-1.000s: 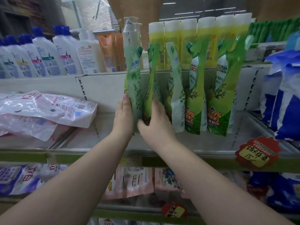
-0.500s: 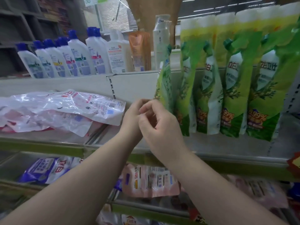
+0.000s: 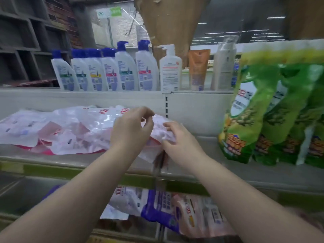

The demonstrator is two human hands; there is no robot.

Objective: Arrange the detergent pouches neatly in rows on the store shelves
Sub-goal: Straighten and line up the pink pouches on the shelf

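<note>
Pink-and-white detergent pouches (image 3: 66, 130) lie flat in a loose heap on the left of the middle shelf (image 3: 201, 174). My left hand (image 3: 131, 128) hovers over the heap's right end, its fingers curled and apart with nothing held. Beside it, my right hand (image 3: 177, 137) pinches the right edge of the top pink pouch (image 3: 162, 133). Green detergent pouches (image 3: 263, 111) stand upright in a row at the right of the same shelf, apart from both hands.
White bottles with blue caps (image 3: 105, 71), a white pump bottle (image 3: 170, 69) and an orange tube (image 3: 198, 69) stand on the upper ledge. The lower shelf holds purple and pink pouches (image 3: 166, 209) lying flat. A slotted upright (image 3: 166, 106) divides the back panel.
Both hands have left the green pouches and moved left to the pink heap. The view has swung left, so the green row now sits at the right edge.
</note>
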